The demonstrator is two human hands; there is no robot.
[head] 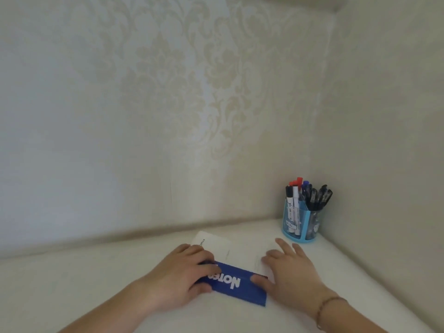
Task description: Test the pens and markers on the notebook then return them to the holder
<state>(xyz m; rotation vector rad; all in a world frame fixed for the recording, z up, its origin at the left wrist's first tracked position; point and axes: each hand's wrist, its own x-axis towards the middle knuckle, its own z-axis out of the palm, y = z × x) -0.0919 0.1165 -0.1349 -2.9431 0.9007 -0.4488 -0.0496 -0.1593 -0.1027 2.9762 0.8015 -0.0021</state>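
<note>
Wallpaper [168, 104] with a pale flower pattern fills most of the view, and a white table [72, 284] sits below it in a corner.

On the left side, the left hand [185, 275] lies on the left end of the notebook [240, 288]. Its fingers [204, 257] bend down over the top edge of the blue cover, and its thumb sits at the low edge, so the hand grips that end of the cover between them. The blue cover has the white word "NOTES" on it, and the word looks upside down from here. The cover looks partly lifted or folded, but I cannot tell which.

Behind the blue cover lie white pages [216, 246], flat on the table. A small word is printed near the far left corner of the paper.

Next comes the right hand [290, 267]. Its fingers are straight and spread out, and they rest flat on the white paper. Its thumb touches the right end of the blue cover. A thin bracelet [329, 306] goes round that wrist.

Far to the right, in the corner, stands a see-through blue pen holder [300, 227]. It is apart from both hands, just past the right fingertips. Inside it stand markers [294, 195] with red, black and blue caps, and dark pens [320, 197] lean to the right.
</note>
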